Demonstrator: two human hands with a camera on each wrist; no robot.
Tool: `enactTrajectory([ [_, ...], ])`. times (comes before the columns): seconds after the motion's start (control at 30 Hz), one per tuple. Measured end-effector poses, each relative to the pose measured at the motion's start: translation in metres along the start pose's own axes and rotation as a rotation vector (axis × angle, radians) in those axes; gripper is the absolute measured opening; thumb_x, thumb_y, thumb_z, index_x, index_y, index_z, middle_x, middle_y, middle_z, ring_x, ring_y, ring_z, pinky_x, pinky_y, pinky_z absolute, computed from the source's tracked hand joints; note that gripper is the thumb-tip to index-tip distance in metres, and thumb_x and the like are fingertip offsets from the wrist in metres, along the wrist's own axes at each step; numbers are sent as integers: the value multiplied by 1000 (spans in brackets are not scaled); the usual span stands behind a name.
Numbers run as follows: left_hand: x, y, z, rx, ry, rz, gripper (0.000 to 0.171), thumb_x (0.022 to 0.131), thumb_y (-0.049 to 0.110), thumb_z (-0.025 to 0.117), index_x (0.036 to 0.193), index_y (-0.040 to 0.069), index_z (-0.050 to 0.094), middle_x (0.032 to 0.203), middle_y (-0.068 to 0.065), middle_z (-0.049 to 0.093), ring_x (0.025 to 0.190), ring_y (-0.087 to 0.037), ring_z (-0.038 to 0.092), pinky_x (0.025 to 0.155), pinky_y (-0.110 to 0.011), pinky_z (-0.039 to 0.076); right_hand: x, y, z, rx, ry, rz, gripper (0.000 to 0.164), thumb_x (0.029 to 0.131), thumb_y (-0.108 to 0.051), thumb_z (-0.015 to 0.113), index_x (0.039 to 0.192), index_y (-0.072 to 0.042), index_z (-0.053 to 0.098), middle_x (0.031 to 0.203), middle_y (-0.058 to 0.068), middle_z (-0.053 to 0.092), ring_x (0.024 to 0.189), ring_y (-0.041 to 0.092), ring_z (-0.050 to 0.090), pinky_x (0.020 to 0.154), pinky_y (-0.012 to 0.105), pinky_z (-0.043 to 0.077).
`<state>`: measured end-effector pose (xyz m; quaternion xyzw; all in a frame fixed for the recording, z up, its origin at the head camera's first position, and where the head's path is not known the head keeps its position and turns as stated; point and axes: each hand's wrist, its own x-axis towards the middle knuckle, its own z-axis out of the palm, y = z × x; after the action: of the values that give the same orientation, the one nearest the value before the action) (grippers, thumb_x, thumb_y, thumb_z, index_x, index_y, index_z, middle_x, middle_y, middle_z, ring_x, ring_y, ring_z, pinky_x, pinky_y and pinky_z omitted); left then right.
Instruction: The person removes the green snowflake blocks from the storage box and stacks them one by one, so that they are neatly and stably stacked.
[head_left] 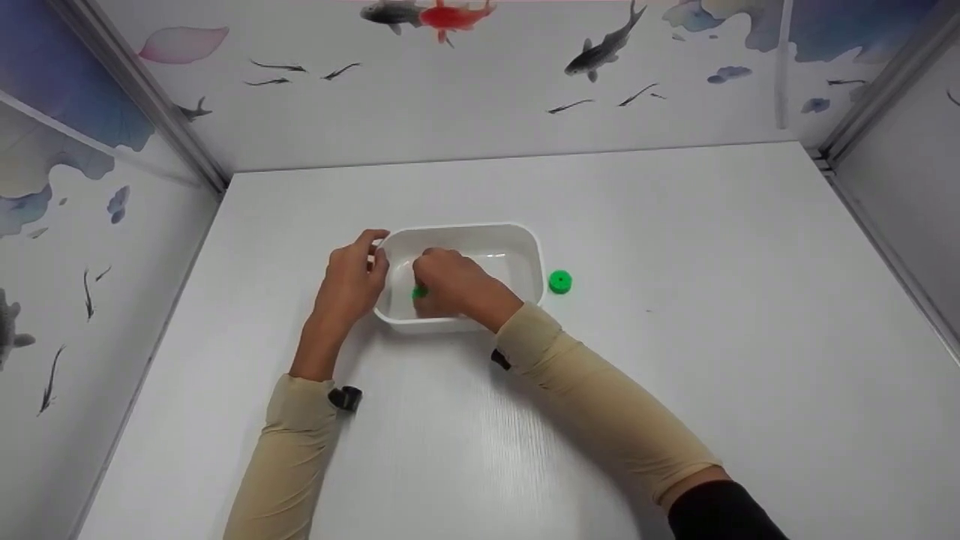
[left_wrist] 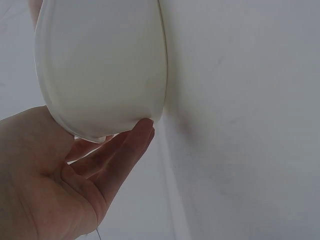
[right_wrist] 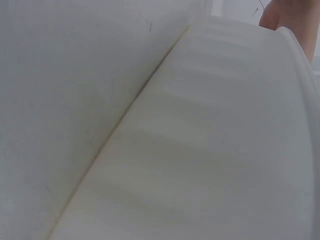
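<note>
A white rectangular plastic basin (head_left: pixel 431 326) with rounded corners stands on the table. At its left end my left hand (head_left: pixel 351 276) holds the rim; in the left wrist view its curled fingers (left_wrist: pixel 125 155) touch the outer wall. My right hand (head_left: pixel 454 281) is down inside the basin, toward its left side, and pinches a small green piece (head_left: pixel 419 292), mostly hidden by the fingers. Just outside the basin's right end lies a green round disc (head_left: pixel 560 282) with a small central hole. The right wrist view mostly shows the basin's outer wall (right_wrist: pixel 200 135).
The white table (head_left: pixel 712 360) extends around the basin. White panels with painted fish (head_left: pixel 606 45) rise along its back and sides. Beige sleeves cover both forearms, with a small black device (head_left: pixel 346 398) at the left wrist.
</note>
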<state>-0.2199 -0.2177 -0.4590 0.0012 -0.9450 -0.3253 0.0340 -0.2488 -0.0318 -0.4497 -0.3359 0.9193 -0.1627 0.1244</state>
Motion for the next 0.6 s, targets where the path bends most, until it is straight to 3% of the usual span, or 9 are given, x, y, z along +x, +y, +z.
enactTrajectory([
  [0.27, -1, 0, 2, 6, 16, 12, 42, 114, 20, 50, 155, 11, 56, 136, -18, 73, 112, -31, 75, 97, -47, 64, -3, 6, 3, -68, 35, -83, 20, 94, -22, 82, 100, -5, 73, 101, 10, 73, 86, 21, 59, 78, 38, 57],
  [0.6, -1, 1, 1, -14, 3, -8, 42, 115, 20, 51, 156, 12, 55, 138, -17, 72, 114, -31, 74, 99, -48, 63, -6, 15, 0, -17, 49, -97, 30, 96, -29, 83, 113, -6, 74, 103, 8, 75, 88, 20, 60, 80, 37, 59],
])
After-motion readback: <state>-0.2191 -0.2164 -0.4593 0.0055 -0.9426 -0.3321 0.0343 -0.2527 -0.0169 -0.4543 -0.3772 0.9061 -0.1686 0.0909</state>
